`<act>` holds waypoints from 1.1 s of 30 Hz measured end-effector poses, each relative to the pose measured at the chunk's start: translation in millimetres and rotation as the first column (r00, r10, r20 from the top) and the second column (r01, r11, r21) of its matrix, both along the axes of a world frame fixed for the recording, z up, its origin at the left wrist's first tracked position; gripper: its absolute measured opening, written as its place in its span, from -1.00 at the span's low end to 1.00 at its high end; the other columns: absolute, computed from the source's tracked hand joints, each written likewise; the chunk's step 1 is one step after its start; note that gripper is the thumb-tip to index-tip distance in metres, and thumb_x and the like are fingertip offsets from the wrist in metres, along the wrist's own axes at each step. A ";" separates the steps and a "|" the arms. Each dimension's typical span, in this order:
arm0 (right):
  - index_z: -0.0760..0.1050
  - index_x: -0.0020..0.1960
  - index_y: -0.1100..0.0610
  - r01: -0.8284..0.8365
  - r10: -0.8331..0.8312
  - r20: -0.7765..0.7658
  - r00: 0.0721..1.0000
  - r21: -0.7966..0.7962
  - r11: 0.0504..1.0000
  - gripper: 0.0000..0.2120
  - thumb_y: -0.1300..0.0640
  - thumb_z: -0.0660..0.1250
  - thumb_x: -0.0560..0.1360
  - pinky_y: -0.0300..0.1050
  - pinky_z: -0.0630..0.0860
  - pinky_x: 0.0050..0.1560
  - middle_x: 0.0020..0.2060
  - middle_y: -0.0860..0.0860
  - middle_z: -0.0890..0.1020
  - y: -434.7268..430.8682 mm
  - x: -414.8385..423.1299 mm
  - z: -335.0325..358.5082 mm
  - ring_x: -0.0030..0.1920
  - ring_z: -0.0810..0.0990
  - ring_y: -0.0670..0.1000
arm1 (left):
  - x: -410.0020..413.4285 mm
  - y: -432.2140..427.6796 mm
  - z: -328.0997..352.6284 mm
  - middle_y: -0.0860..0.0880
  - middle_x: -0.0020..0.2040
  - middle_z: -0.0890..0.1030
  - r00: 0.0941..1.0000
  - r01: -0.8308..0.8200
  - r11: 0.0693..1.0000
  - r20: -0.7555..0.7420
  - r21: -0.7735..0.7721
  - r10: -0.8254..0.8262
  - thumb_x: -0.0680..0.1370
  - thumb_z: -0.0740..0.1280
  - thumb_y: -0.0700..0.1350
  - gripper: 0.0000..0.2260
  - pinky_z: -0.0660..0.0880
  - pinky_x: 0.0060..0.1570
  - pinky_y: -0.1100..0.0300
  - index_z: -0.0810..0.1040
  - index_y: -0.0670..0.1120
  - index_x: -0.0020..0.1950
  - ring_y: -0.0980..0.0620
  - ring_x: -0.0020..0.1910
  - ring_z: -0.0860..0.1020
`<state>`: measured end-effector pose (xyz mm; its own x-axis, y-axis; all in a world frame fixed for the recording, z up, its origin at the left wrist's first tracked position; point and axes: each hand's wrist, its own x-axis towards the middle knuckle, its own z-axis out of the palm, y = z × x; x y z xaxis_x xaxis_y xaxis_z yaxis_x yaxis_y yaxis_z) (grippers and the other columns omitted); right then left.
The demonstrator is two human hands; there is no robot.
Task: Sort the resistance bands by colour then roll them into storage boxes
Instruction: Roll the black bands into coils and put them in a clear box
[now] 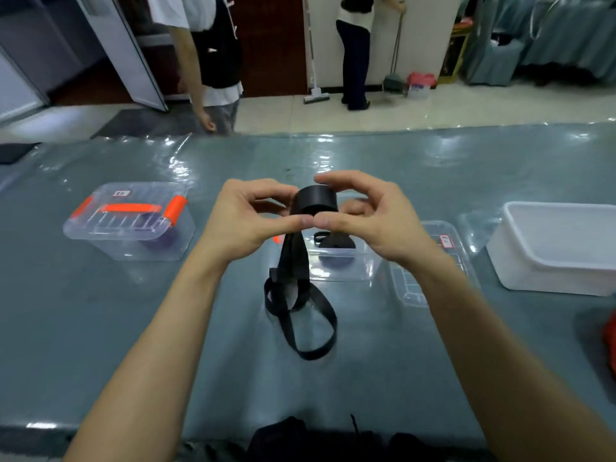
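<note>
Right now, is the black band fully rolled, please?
Partly rolled: left hand and right hand hold the black band coiled; its tail hangs loose.

Under the fingers (260,190) spreads a grey-green bench (116,328) covered in glossy clear film that catches the light. Beyond the fingers a pale tiled floor (466,105) runs to a white wall (423,35), where a mop (315,95) leans. Far left of them a grey door (123,51) stands open; far right, teal-draped chairs (496,61).

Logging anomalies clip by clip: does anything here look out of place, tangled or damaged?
Only the black band: the left hand and right hand pinch its rolled top, while its loose tail lies in twisted loops on the table. Nothing looks spilled or damaged.
</note>
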<state>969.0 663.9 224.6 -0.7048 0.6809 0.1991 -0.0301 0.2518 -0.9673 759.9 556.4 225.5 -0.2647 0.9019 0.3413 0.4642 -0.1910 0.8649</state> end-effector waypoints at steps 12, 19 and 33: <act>0.67 0.13 0.19 -0.160 0.146 0.065 0.987 0.403 0.901 -0.68 0.19 0.67 0.43 0.01 0.61 -0.18 -0.27 0.04 0.74 27.1 7.7 95.0 -0.28 0.71 0.10 | 35.5 -18.5 140.3 0.03 -0.13 0.78 0.843 -0.139 0.990 -0.525 -0.004 0.116 0.32 0.71 0.11 -0.65 0.69 0.00 0.12 0.79 0.01 0.02 0.12 -0.15 0.74; 0.67 0.19 0.30 -0.212 0.258 -0.153 0.954 0.266 0.940 -0.69 0.29 0.60 0.48 0.07 0.71 -0.05 -0.12 0.26 0.76 25.0 -16.3 116.0 -0.21 0.76 0.19 | 13.8 -23.0 114.3 0.07 -0.01 0.80 0.998 -0.060 0.987 0.002 0.148 0.060 0.40 0.62 -0.18 -0.71 0.64 0.13 0.19 0.81 0.17 0.02 0.11 0.03 0.74; 0.61 0.33 -0.15 -0.177 0.100 0.394 0.914 0.165 0.970 -0.45 0.13 0.67 0.41 -0.03 0.65 -0.15 -0.12 -0.04 0.76 -18.3 -38.7 -32.3 -0.25 0.72 0.03 | -28.3 -39.9 -41.1 -0.02 -0.08 0.77 0.996 -0.040 0.988 -0.088 -0.148 0.027 0.40 0.70 -0.05 -0.72 0.66 0.08 -0.12 0.78 0.01 0.08 0.02 -0.10 0.70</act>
<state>930.4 645.6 192.4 -0.8375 0.5462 0.0145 0.2820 0.4548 -0.8447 731.6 516.5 184.4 -0.2709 0.9357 0.2261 0.5419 -0.0459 0.8392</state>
